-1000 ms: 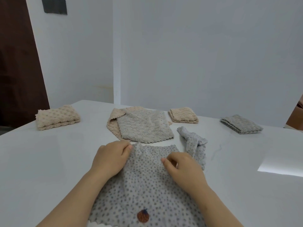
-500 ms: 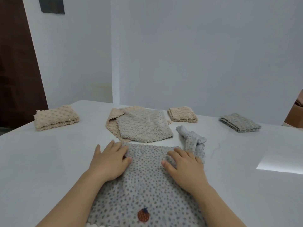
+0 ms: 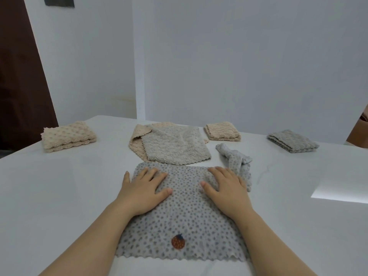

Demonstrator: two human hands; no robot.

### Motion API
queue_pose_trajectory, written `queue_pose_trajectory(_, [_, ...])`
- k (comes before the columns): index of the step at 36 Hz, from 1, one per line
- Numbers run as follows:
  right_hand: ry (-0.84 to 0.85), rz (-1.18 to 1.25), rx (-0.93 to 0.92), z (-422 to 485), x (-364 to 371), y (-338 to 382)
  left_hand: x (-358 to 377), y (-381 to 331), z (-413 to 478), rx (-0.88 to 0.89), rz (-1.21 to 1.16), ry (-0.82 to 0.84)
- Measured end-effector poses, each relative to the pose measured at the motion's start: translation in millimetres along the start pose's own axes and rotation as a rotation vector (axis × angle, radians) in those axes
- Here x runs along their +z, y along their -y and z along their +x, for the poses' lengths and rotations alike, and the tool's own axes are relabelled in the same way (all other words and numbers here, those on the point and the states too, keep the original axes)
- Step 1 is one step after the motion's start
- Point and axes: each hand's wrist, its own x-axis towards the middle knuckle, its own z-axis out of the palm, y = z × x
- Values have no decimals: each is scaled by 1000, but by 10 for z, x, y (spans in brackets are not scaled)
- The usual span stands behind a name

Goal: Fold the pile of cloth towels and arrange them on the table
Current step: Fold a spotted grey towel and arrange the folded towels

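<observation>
Left hand [image 3: 142, 191] and right hand [image 3: 227, 189] lie flat, fingers straight, pressing the dotted towel [image 3: 179, 220] onto the desk [image 3: 59, 196]. It runs 12 to 6 o'clock, scalloped hem at 6.

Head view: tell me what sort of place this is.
Probably a plain indoor room, perhaps a home or a staged workspace: bare white walls, a dark brown door at the left, and a white table bearing small folded towels.

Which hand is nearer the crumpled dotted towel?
Right. The right hand lies flat on the spread dotted towel, just beside the crumpled dotted towel; the left hand presses the spread towel's opposite side, farther off.
</observation>
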Motion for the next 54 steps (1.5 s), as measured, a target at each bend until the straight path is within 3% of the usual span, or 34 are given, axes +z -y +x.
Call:
queue_pose_trajectory(4, [-131, 69, -39, -155, -28, -28, -65, -31, -88, 39, -47, -188])
queue_pose_trajectory(9, [-211, 198, -147, -354, -20, -40, -89, -137, -327, 190, -309, -453])
queue_pose_trajectory(12, [-162, 233, -249, -488, -28, -44, -7, -114, -504, 253, -394, -442])
queue_pose_trajectory(17, [-9, 228, -334, -666, -95, -32, 109, 70, -664, 384, -295, -226])
queue_pose_trajectory(22, [73, 122, -382, -695, -141, -7, 104, 48, -722, 334, -137, -159])
queue_pose_trajectory(29, [185, -12, -405, -732, -166, 42, 36, 63, -759, 373, -92, 32])
queue_pose_trajectory(39, [9, -46, -392, -722, -193, 38, 110, 23, -708, 418, -170, -281])
queue_pose_trajectory(46, [0, 19, -276, -714, -299, 18, 69, 98, -661, 393, -287, -410])
queue_pose_trajectory(54, [-142, 370, -94, -695, -307, -70, -65, 132, -658, 129, -890, -480])
